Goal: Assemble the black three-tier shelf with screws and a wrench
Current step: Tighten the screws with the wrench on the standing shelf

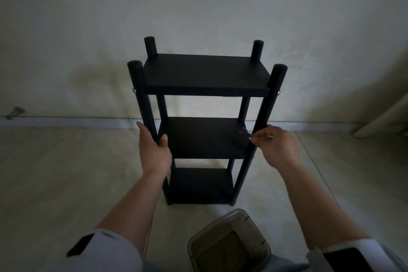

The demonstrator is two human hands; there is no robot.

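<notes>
The shelf (pixel 205 130) stands upright on the floor by the far wall with all 3 tiers on 4 posts, apparently nearly finished; left hand (pixel 154 148) wraps the near-left post, right hand (pixel 277 146) pinches at the near-right post.

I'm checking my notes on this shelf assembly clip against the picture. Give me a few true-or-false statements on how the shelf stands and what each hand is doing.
1. The black three-tier shelf stands upright on the floor. True.
2. The left hand grips the shelf's front left post. True.
3. The right hand lies flat on the top board. False: it is at the front right post, level with the middle board, fingertips pinched.
4. Only two boards are fitted. False: top, middle and bottom boards are all in place.
5. A clear plastic container sits on the floor nearer the person than the shelf. True.
6. The shelf leans against the wall. False: it stands clear of it.
</notes>
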